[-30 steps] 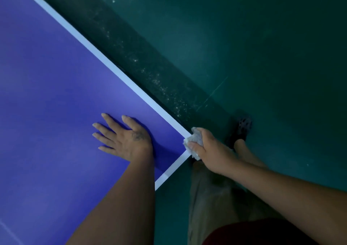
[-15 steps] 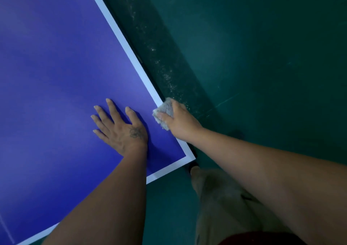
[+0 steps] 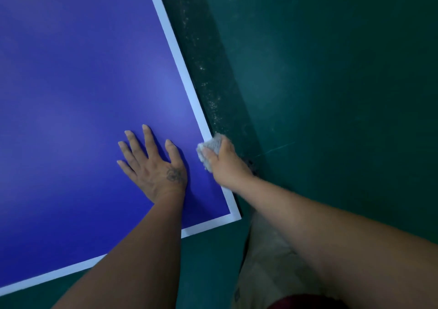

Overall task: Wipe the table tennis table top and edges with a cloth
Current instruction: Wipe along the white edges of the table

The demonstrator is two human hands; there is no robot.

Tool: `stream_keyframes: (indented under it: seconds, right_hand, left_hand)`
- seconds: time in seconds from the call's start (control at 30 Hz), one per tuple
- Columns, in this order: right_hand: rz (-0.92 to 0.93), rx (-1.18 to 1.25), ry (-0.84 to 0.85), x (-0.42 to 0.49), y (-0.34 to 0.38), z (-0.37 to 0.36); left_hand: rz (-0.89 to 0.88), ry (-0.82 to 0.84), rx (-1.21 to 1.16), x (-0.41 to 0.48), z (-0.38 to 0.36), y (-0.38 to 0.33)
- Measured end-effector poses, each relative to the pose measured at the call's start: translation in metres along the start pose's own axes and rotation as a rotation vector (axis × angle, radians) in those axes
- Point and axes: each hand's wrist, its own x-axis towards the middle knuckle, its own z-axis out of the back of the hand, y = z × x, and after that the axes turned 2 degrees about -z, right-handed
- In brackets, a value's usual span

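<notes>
The blue table tennis table [image 3: 75, 91] fills the left of the head view, with a white border line along its right side and near end. Its corner lies at the lower middle. My left hand [image 3: 154, 166] lies flat on the blue top, fingers spread, a short way in from the right edge. My right hand [image 3: 225, 162] grips a crumpled pale grey cloth [image 3: 208, 149] against the white line at the table's right edge, just right of my left thumb. The thumb lies over the cloth; the other fingers are hidden over the edge.
Dark green floor [image 3: 343, 83] lies to the right of and below the table. A darker strip of floor [image 3: 208, 72] speckled with white dust runs along the table's right edge. My leg in beige trousers [image 3: 265, 256] stands by the corner.
My right hand has slid the cloth from the table's corner up along the right edge. The view has turned, so that edge now runs more steeply. My left hand stays flat on the top.
</notes>
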Motion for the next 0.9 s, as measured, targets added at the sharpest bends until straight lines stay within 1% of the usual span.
stream_keyframes:
  seconds: [0.07,0.13,0.2,0.3,0.37,0.43,0.5,0.6,0.7,0.77,0.83,0.9]
  right_hand:
    - [-0.006,-0.031,0.009,0.022,0.024,0.008]
    - [-0.012,-0.031,-0.015,0.028,0.032,0.010]
    - [-0.009,-0.012,-0.021,0.013,0.022,0.008]
    - [0.012,0.052,-0.025,-0.032,-0.012,-0.004]
    - [-0.018,0.050,-0.039,-0.050,-0.030,-0.012]
    - [-0.059,0.009,-0.065,-0.052,-0.032,-0.016]
    - [-0.076,-0.010,-0.070,-0.041,-0.018,-0.015]
    - [-0.111,-0.031,-0.028,0.001,0.022,0.000]
    - [-0.072,0.002,0.030,0.052,0.070,0.018]
    - [-0.082,-0.027,0.049,0.074,0.091,0.028]
    - [-0.082,-0.054,0.090,0.080,0.095,0.034]
    - [-0.079,-0.020,0.156,0.073,0.084,0.039]
  left_hand:
    - [0.000,-0.009,0.009,0.000,0.000,0.000]
    - [-0.001,-0.008,0.013,0.001,-0.001,0.001]
    - [0.001,-0.010,0.010,0.001,-0.001,0.001]
    - [-0.005,-0.021,-0.003,0.001,0.000,0.000]
    - [-0.004,-0.028,-0.003,0.001,0.000,-0.001]
    - [-0.003,-0.033,0.001,0.002,0.000,0.000]
    - [-0.010,-0.044,-0.003,0.002,0.000,-0.001]
    - [-0.004,-0.061,-0.017,0.002,0.001,-0.002]
    - [-0.003,-0.064,-0.025,0.003,0.001,-0.002]
    - [0.004,-0.052,-0.027,0.004,0.001,-0.003]
    - [0.012,-0.041,-0.021,0.004,0.002,-0.003]
    - [0.014,-0.030,-0.022,0.004,0.003,-0.003]
